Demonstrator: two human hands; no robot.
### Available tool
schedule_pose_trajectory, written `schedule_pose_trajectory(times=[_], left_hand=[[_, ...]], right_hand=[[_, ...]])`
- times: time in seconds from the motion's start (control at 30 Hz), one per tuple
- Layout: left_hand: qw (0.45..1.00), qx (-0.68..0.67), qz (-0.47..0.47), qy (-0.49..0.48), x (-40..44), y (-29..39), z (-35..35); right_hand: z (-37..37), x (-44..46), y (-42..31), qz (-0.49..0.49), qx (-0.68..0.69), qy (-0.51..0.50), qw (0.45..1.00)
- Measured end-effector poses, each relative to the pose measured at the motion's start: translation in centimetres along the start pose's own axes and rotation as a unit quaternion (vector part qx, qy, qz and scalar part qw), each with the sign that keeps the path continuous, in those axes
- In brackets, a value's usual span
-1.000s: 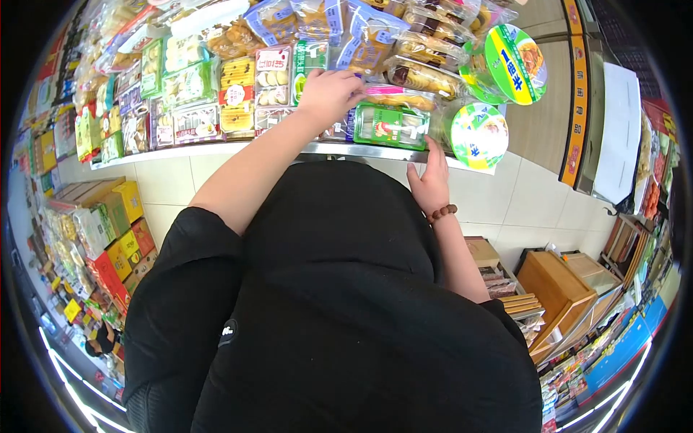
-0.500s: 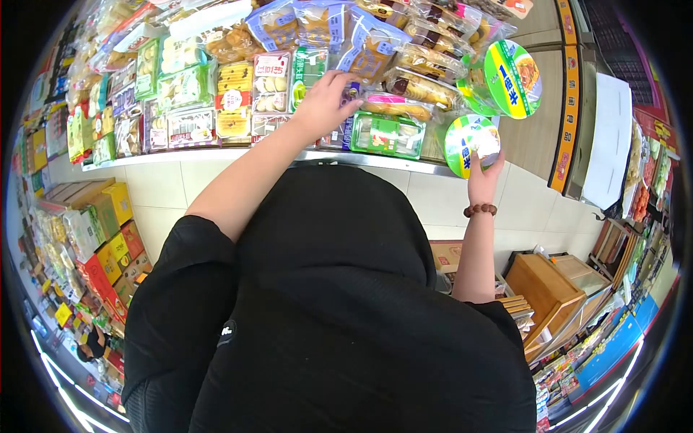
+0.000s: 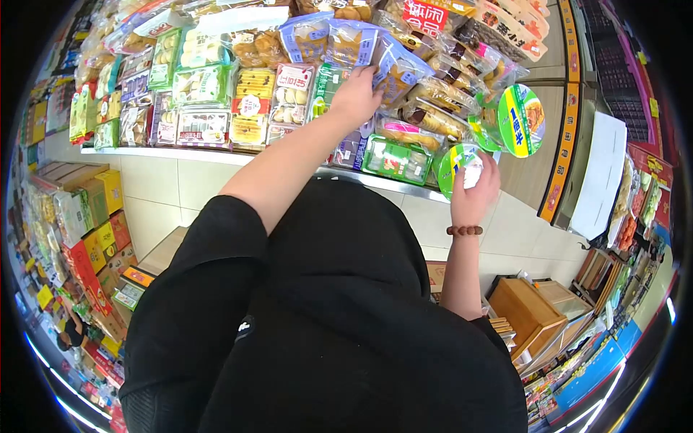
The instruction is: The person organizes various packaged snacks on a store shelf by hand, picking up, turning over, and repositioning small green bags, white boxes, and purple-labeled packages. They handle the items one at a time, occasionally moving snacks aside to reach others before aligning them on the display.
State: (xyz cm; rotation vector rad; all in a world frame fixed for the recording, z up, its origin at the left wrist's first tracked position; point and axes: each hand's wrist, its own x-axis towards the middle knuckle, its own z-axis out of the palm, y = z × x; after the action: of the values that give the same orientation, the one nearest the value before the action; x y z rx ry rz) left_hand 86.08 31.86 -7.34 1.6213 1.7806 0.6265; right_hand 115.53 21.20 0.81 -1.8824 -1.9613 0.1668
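My left hand (image 3: pixel 359 96) reaches over the display, its thumb apart from its fingers, beside a purple-edged bag of bread (image 3: pixel 398 72). It touches the bag's lower left edge and holds nothing that I can make out. At the front right corner, my right hand (image 3: pixel 478 189) has its fingers wrapped over a round green and white tub (image 3: pixel 449 167), hiding part of its lid. A second, larger tub (image 3: pixel 521 120) stands behind it. Left of the held tub lies a green clear-topped pack (image 3: pixel 397 159), with a long pink-banded pack (image 3: pixel 410 134) just behind.
The shelf's metal front edge (image 3: pixel 188 154) runs between my body and the goods. Packed pastries (image 3: pixel 251 108) stand in rows to the left. An orange-edged counter strip (image 3: pixel 560 169) bounds the right side. Wooden cabinets (image 3: pixel 527 314) stand lower right, and a person (image 3: pixel 73 333) is far left.
My right hand has moved from beside the green pack onto the front tub and closed round it. My left hand has shifted up and right to the purple-edged bag. The view has shifted slightly.
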Motion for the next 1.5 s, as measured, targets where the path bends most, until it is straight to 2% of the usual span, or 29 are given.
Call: schedule_pose_trajectory(times=[0.07,0.23,0.33,0.73,0.87,1.0,1.03,1.17,1.27,1.3,1.4,1.43,1.5], left_hand=[[0.998,0.008,-0.057,-0.014,0.4,1.4,-0.6],[0.995,-0.022,-0.095,0.01,0.4,2.2,-1.1],[0.995,-0.058,-0.082,0.008,0.6,0.8,-0.7],[0.981,-0.158,-0.032,0.112,-0.7,-0.3,1.1],[0.972,-0.186,-0.06,0.127,-0.9,0.5,1.3],[0.968,-0.204,-0.089,0.115,-0.4,0.6,2.2],[0.968,-0.208,-0.093,0.109,-0.4,0.5,2.6],[0.974,-0.215,-0.059,0.035,-0.2,-0.7,3.0],[0.975,-0.216,-0.054,-0.015,-0.6,-1.5,1.4],[0.974,-0.219,-0.058,-0.015,-0.9,-1.5,1.1],[0.967,-0.241,-0.083,-0.016,-1.6,-1.9,1.3],[0.963,-0.251,-0.091,-0.018,-1.5,-1.9,1.4],[0.961,-0.258,-0.089,-0.039,-1.3,-2.5,1.3]], right_hand=[[1.3,1.2,-1.5,-0.009,0.035,-0.031,0.999],[4.1,3.7,-5.1,-0.035,0.04,-0.1,0.994],[5.5,4.2,-5.6,-0.047,0.036,-0.118,0.991],[5.5,3.4,-5.6,-0.034,0.0,-0.132,0.991],[5.5,5.8,-7.4,-0.092,0.089,-0.05,0.991],[5.6,10.2,-11.3,-0.044,0.202,-0.087,0.975],[6.5,11.2,-11.9,-0.108,0.125,-0.026,0.986],[7.1,13.8,-13.8,-0.097,-0.12,-0.107,0.982],[7.9,15.3,-13.1,-0.097,-0.158,-0.164,0.969],[8.4,15.4,-12.8,-0.121,-0.141,-0.115,0.976],[9.0,16.6,-12.0,-0.124,-0.127,-0.129,0.976],[8.8,17.1,-11.8,-0.186,-0.14,-0.13,0.964],[8.5,18.3,-11.6,-0.193,-0.115,-0.186,0.957]])
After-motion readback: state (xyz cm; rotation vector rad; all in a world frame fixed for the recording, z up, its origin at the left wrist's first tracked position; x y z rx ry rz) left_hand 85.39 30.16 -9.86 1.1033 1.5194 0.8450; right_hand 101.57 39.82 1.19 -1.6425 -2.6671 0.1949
